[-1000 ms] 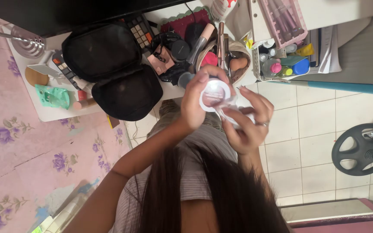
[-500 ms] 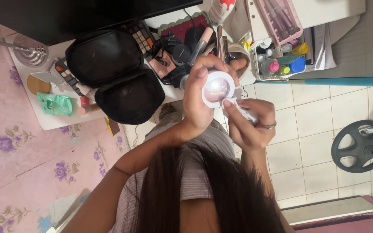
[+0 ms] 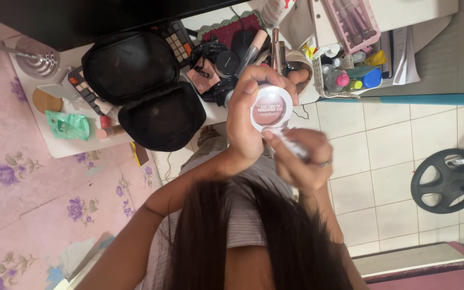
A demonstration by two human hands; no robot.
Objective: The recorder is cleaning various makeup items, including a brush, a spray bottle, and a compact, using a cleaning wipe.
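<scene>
Head-camera view showed the person from above, hair hanging down at the bottom of the frame, both hands raised over the edge of a cluttered white table. Her left hand was wrapped around a round white compact, fingers curled over its rim, so that its flat pink face pointed straight up toward the camera; being round, it had no long axis to speak of. Her right hand was clenched around a small white piece, pressed just below the compact and touching its lower edge; whether that was a lid or a pad I could not tell. As I judged it, the compact was already picked up and in use, with nothing yet put back. Behind the hands lay an open black pouch, and off to the right a white basket of small bottles.
</scene>
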